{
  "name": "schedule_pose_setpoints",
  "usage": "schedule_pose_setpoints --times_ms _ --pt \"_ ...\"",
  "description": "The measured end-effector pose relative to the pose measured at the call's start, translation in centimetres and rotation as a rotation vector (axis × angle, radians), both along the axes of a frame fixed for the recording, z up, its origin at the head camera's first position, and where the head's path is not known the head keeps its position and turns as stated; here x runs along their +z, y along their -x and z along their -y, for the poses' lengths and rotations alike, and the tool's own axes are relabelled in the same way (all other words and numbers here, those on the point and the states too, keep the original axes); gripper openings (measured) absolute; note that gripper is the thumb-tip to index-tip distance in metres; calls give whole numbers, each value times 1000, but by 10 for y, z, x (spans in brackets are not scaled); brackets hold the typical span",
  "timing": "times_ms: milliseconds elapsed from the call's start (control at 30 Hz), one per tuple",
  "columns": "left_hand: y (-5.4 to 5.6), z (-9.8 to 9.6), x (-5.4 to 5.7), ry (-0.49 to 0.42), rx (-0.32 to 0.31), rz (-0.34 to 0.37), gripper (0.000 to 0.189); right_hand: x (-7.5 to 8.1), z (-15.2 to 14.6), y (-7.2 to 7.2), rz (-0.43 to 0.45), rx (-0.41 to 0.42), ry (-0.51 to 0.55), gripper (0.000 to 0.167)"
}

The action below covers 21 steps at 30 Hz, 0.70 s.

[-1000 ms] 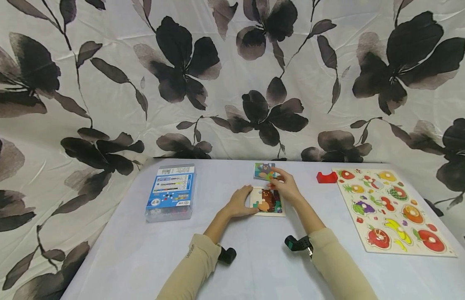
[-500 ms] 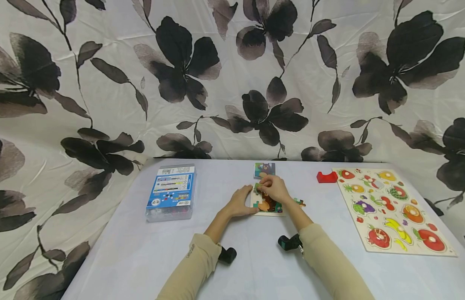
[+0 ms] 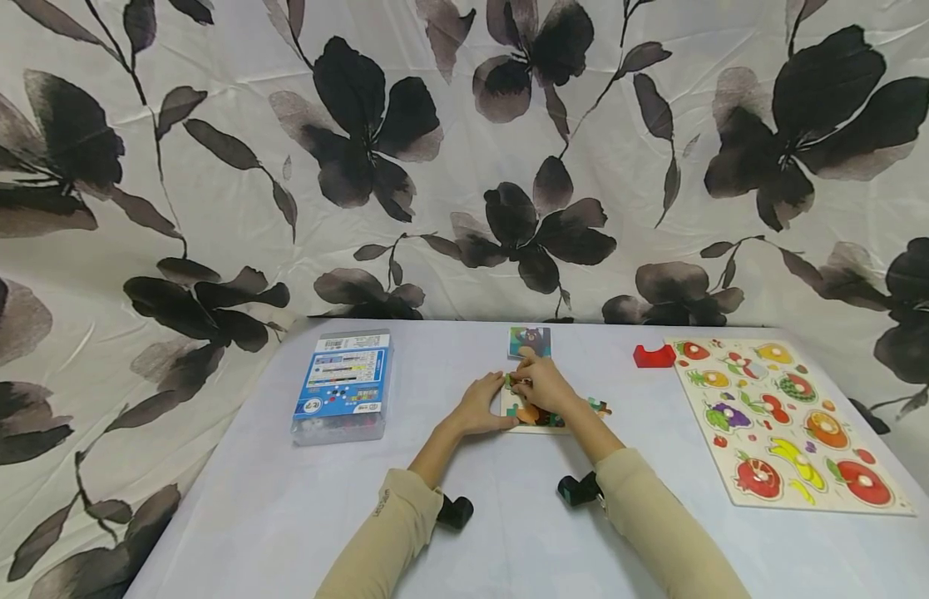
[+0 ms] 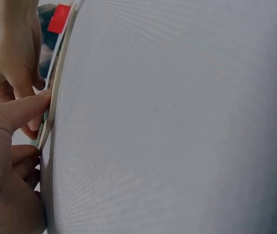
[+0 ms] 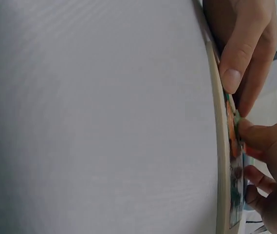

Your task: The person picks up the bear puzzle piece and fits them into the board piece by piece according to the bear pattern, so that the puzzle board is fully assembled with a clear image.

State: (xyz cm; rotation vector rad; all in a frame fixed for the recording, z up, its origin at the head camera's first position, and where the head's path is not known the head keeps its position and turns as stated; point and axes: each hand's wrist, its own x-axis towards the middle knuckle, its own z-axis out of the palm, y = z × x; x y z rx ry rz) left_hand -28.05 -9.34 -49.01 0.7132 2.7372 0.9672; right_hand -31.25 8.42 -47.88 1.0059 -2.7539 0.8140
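Note:
A small wooden jigsaw board [image 3: 535, 430] with a bear picture lies flat on the white table. My left hand [image 3: 477, 405] holds its left end, thumb at the near edge and fingers toward the far side. Over the board's upper left my right hand [image 3: 545, 387] pinches a green puzzle piece [image 5: 237, 118] against the board, as the right wrist view shows. The right hand hides much of the picture. Right of the board lies a loose puzzle piece [image 3: 601, 407], partly behind the right wrist. Just beyond the board is a bear picture card [image 3: 531, 335].
A clear plastic box with a blue label [image 3: 340, 378] stands at the left. On the right lie a large fruit puzzle board [image 3: 767, 441] and a red block [image 3: 654, 356]. A floral cloth [image 3: 442, 166] hangs behind the table.
My right hand has carried the green puzzle piece from the board's upper right to its upper left and now presses down there. The left hand has stayed on the board.

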Motion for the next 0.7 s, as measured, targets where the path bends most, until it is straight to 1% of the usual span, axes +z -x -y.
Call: schedule_pose_setpoints --times_ms 167,233,300,433,533,700 --pt "-1 1 2 5 -5 -8 83 0 -2 -2 -4 -3 -97 35" --pt "-1 1 2 9 -5 -10 83 2 -1 -3 -3 -10 -115 34" --pt "-1 1 2 11 -7 -14 83 3 -1 -4 -14 -5 -126 28" --pt "-1 1 1 11 -8 -12 83 7 0 -6 9 12 -120 20" --pt "-1 1 1 7 -7 -12 82 8 1 -7 42 7 -97 21" --pt "-2 1 1 -6 -9 -12 81 8 1 -7 71 -3 -62 21"
